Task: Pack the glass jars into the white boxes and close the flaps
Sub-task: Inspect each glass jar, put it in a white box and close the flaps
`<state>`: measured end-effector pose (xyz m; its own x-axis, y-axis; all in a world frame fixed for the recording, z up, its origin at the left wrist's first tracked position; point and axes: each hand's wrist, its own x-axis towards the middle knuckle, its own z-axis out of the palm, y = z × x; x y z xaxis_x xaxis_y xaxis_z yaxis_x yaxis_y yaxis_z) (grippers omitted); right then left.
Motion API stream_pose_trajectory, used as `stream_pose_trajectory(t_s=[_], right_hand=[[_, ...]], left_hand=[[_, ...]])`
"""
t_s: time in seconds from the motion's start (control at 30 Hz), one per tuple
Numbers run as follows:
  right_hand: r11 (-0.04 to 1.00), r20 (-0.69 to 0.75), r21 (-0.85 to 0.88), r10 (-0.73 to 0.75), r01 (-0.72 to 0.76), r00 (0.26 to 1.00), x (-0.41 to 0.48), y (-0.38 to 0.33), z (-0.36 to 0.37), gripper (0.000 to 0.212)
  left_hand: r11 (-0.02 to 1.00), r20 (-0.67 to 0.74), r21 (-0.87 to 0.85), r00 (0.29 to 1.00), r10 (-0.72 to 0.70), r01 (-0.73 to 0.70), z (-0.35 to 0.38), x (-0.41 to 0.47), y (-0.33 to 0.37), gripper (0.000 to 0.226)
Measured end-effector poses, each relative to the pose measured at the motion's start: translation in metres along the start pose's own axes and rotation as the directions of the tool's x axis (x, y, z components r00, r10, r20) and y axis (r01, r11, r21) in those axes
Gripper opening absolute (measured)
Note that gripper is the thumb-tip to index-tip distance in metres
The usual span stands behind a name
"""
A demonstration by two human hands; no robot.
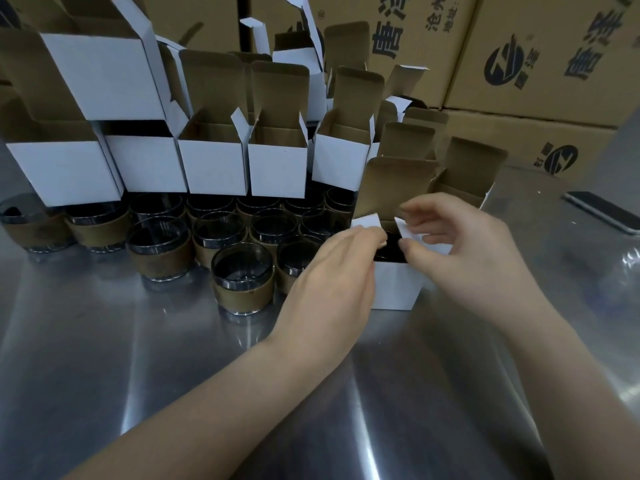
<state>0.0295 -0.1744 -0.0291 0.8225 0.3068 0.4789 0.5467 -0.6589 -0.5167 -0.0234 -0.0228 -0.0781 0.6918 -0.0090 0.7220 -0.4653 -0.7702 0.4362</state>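
A small white box (394,285) stands on the steel table right of centre, its brown-lined top flap (391,181) upright and a dark jar (389,251) inside. My left hand (329,292) presses the box's left side flap (365,221) inward with its fingertips. My right hand (460,237) pinches the right side flap (403,226) between thumb and fingers. Several glass jars with brown sleeves, such as the nearest one (242,275), stand to the left of the box. Several open white boxes (277,168) sit stacked on top of the jars behind.
Large brown printed cartons (540,71) line the back right. A dark phone (602,211) lies at the table's right edge. More open white boxes (464,174) stand just behind the one in my hands. Bare steel table (138,358) stretches in front.
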Motion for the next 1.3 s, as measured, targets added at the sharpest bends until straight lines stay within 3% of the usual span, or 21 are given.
stream_pose_trajectory(t_s=[0.17, 0.3, 0.4, 0.6, 0.8, 0.9, 0.97, 1.07, 1.13, 1.23, 1.3], right_hand=[[0.991, -0.046, 0.137, 0.013, -0.006, 0.999, 0.001, 0.012, 0.005, 0.024], [0.938, -0.157, 0.344, 0.023, 0.033, 0.987, -0.003, 0.020, 0.012, 0.031], [0.880, -0.232, 0.470, 0.051, 0.066, 0.971, -0.005, 0.023, 0.018, 0.038], [0.852, -0.255, 0.520, 0.092, 0.056, 0.963, -0.006, 0.028, 0.032, 0.048], [0.786, -0.197, 0.617, 0.188, -0.027, 0.962, 0.001, 0.033, 0.032, 0.033], [0.775, -0.211, 0.632, 0.164, 0.006, 0.964, -0.001, 0.031, 0.030, 0.029], [0.784, -0.232, 0.621, 0.157, 0.022, 0.960, -0.005, 0.028, 0.029, 0.023], [0.780, -0.206, 0.625, 0.161, 0.003, 0.965, -0.007, 0.030, 0.027, 0.012], [0.795, -0.171, 0.606, 0.147, -0.014, 0.974, -0.008, 0.032, 0.024, 0.012], [0.829, -0.156, 0.559, 0.090, 0.013, 0.984, -0.010, 0.034, 0.021, 0.018], [0.847, -0.158, 0.529, 0.037, 0.053, 0.987, -0.011, 0.032, 0.020, 0.020]], left_hand=[[0.999, 0.188, 0.043, 0.982, -0.018, 0.011, -0.004, 0.002, 0.001, 0.045], [0.983, 0.269, 0.157, 0.962, 0.046, -0.091, -0.002, -0.002, 0.007, 0.056], [0.956, 0.241, 0.251, 0.966, 0.089, -0.150, 0.007, -0.010, 0.009, 0.055], [0.976, 0.163, 0.199, 0.985, 0.061, -0.093, 0.022, -0.018, 0.006, 0.054], [0.980, 0.140, 0.179, 0.988, 0.064, -0.088, 0.022, -0.017, 0.005, 0.053], [0.976, 0.128, 0.192, 0.989, 0.076, -0.100, 0.020, -0.015, 0.006, 0.052], [0.993, 0.079, 0.094, 0.995, 0.063, -0.070, 0.018, -0.013, 0.006, 0.045], [0.981, -0.065, -0.180, 0.994, -0.082, 0.070, 0.012, -0.007, 0.005, 0.024], [0.945, -0.129, -0.303, 0.977, -0.169, 0.123, 0.011, -0.005, 0.004, 0.027], [0.882, -0.043, -0.413, 0.962, -0.269, 0.228, 0.011, -0.003, 0.006, 0.049], [0.884, -0.031, -0.392, 0.957, -0.289, 0.255, 0.010, 0.000, 0.008, 0.047]])
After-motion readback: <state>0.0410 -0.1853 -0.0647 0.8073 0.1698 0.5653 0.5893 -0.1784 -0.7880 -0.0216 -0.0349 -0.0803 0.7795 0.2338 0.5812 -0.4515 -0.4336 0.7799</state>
